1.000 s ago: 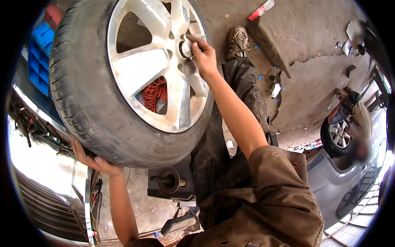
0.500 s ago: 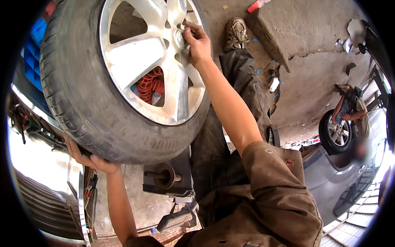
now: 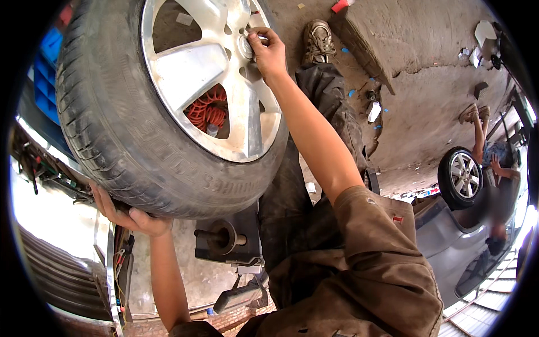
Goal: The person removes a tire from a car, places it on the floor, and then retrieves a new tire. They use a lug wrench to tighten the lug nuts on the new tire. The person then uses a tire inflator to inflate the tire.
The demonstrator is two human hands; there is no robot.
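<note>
I have the left hand point(image 3: 126, 216) spread against the underside of the wheel point(image 3: 168, 112), at the person's front left beside the dark trousers point(image 3: 334, 106), while the right hand point(image 3: 270, 55) pinches what looks like a round cap point(image 3: 244, 47) at its hub.

With the grey car point(image 3: 435, 247) as my mark, I see a black-tyred, silver-spoked wheel point(image 3: 460, 177) just beside it, a co-worker point(image 3: 505, 172) close against it, a white scrap point(image 3: 374, 112) and brown slab point(image 3: 362, 48) ahead and left of it, and a coiled red hose point(image 3: 206, 112) and blue crate point(image 3: 45, 81) well to its left.
</note>
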